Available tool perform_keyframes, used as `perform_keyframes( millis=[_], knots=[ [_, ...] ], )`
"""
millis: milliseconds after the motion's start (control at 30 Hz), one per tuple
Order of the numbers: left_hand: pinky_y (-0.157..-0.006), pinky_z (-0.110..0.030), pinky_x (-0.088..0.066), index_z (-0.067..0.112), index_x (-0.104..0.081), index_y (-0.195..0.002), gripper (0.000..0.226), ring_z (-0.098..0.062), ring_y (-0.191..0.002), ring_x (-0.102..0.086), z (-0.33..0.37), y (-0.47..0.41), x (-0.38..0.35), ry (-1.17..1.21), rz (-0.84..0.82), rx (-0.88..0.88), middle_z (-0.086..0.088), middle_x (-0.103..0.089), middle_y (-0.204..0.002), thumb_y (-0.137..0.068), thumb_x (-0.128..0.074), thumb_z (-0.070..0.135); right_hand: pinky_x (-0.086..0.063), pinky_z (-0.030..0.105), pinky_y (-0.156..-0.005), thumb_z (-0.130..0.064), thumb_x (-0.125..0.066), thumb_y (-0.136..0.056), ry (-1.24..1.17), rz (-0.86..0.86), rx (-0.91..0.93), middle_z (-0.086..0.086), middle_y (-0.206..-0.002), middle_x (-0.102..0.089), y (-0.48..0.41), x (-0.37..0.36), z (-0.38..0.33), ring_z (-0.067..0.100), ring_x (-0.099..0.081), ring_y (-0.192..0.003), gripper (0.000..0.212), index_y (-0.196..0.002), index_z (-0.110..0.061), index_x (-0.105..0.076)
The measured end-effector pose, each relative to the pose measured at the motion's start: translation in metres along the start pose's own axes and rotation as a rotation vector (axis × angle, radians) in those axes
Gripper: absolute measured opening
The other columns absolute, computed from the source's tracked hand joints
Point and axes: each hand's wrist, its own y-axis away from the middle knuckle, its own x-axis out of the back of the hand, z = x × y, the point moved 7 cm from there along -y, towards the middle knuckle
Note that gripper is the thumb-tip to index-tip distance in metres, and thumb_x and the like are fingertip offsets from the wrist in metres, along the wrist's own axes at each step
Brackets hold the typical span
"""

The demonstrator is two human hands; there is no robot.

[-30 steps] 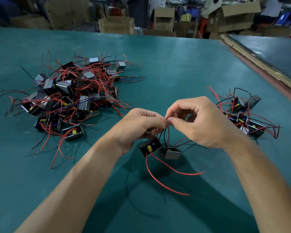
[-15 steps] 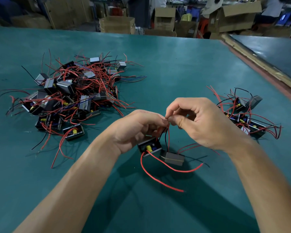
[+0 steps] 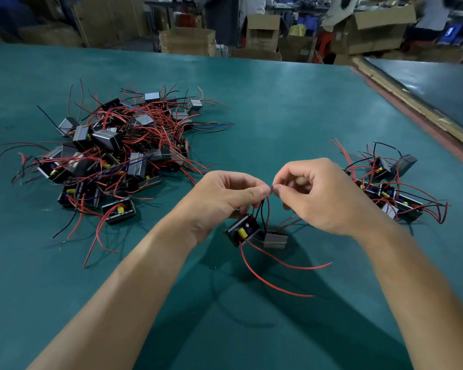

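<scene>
Black and red leads (image 3: 262, 209) run up from a small black module (image 3: 241, 231) to a pinch point between both hands, near centre of the counter (image 3: 278, 116). The module sits tilted with its yellow part facing up, at or just above the surface; cannot tell if it rests there. A grey block (image 3: 275, 239) lies just right of the module, touching or nearly so. Two long red wires (image 3: 278, 263) trail from the module toward the near right, loose on the counter

left hand (image 3: 222, 198): fingers curled, thumb and forefinger grasping the lead ends from the left
right hand (image 3: 321, 198): fingers curled, thumb and forefinger pinching the same ends from the right; the tips of both hands meet

Far left: large tangled pile of modules (image 3: 112, 150), red and black wires throughout
Right, well apart from that pile: smaller group of modules (image 3: 390, 188)
Beyond the counter's far edge: cardboard boxes (image 3: 187, 41), blurred
</scene>
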Motion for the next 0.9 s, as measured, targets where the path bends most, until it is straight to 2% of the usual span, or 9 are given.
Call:
perform_keyframes(
  millis=[100,167,333,533,667,733,800,900],
  knots=[
    [-0.055,-0.014,-0.045,0.012,-0.075,-0.084,0.010,-0.007,-0.052,-0.046,0.001,0.000,0.003,0.035,0.035,-0.013,0.004,-0.063,-0.064,-0.087,-0.068,0.019,-0.048,0.038,-0.058,-0.026,-0.065,-0.091,0.049,-0.104,-0.060,-0.004,-0.060,-0.066,0.000,-0.008,0.006,0.023,-0.055,-0.055,0.016,-0.076,-0.025,-0.067],
    [-0.056,-0.015,-0.046,0.013,-0.075,-0.083,0.011,-0.007,-0.053,-0.047,0.002,0.000,0.003,0.040,0.037,-0.008,0.004,-0.064,-0.065,-0.087,-0.068,0.019,-0.049,0.041,-0.062,-0.030,-0.064,-0.091,0.082,-0.162,-0.082,-0.004,-0.061,-0.065,0.001,-0.013,0.008,0.018,-0.053,-0.055,0.015,-0.076,-0.027,-0.067],
    [-0.058,-0.016,-0.048,0.015,-0.074,-0.071,0.016,-0.008,-0.052,-0.049,0.004,-0.001,0.005,0.047,0.080,-0.026,0.002,-0.063,-0.063,-0.085,-0.069,0.010,-0.049,0.037,-0.064,-0.031,-0.064,-0.091,0.097,-0.220,-0.114,-0.006,-0.064,-0.066,0.002,-0.016,0.011,0.011,-0.055,-0.057,0.011,-0.081,-0.029,-0.067],
    [-0.063,-0.019,-0.051,0.009,-0.075,-0.073,0.012,-0.009,-0.052,-0.051,0.008,0.001,0.008,0.052,0.132,-0.078,0.001,-0.063,-0.058,-0.084,-0.070,0.006,-0.051,0.039,-0.064,-0.031,-0.062,-0.091,0.111,-0.215,-0.111,-0.009,-0.063,-0.066,0.002,-0.016,0.011,0.012,-0.058,-0.059,0.014,-0.078,-0.030,-0.067],
    [-0.068,-0.029,-0.052,0.003,-0.074,-0.075,0.010,-0.013,-0.054,-0.052,0.012,0.003,0.011,0.012,0.201,-0.134,-0.002,-0.063,-0.057,-0.084,-0.070,0.004,-0.045,0.027,-0.063,-0.035,-0.062,-0.092,0.090,-0.211,-0.085,-0.019,-0.070,-0.068,0.001,-0.016,0.008,0.004,-0.060,-0.060,0.015,-0.079,-0.031,-0.069],
    [-0.068,-0.032,-0.051,0.003,-0.073,-0.074,0.011,-0.014,-0.053,-0.053,0.015,0.003,0.011,-0.017,0.232,-0.170,-0.002,-0.063,-0.058,-0.085,-0.069,0.004,-0.047,0.030,-0.063,-0.043,-0.060,-0.092,0.043,-0.223,-0.068,-0.022,-0.075,-0.070,0.001,-0.018,0.005,0.008,-0.063,-0.062,0.017,-0.084,-0.033,-0.071],
    [-0.066,-0.032,-0.050,0.005,-0.073,-0.072,0.014,-0.014,-0.051,-0.053,0.018,0.003,0.011,-0.033,0.271,-0.201,-0.002,-0.064,-0.058,-0.085,-0.069,0.003,-0.052,0.033,-0.066,-0.057,-0.056,-0.084,-0.010,-0.239,-0.059,-0.021,-0.078,-0.072,0.002,-0.021,0.002,0.011,-0.066,-0.065,0.028,-0.090,-0.035,-0.072],
    [-0.059,-0.024,-0.048,0.007,-0.073,-0.071,0.014,-0.012,-0.048,-0.053,0.020,0.004,0.014,-0.032,0.325,-0.238,-0.002,-0.064,-0.058,-0.084,-0.070,0.003,-0.052,0.030,-0.072,-0.072,-0.052,-0.071,0.002,-0.251,-0.064,-0.024,-0.088,-0.072,0.002,-0.028,0.002,0.000,-0.066,-0.068,0.047,-0.092,-0.034,-0.071]
  ],
)
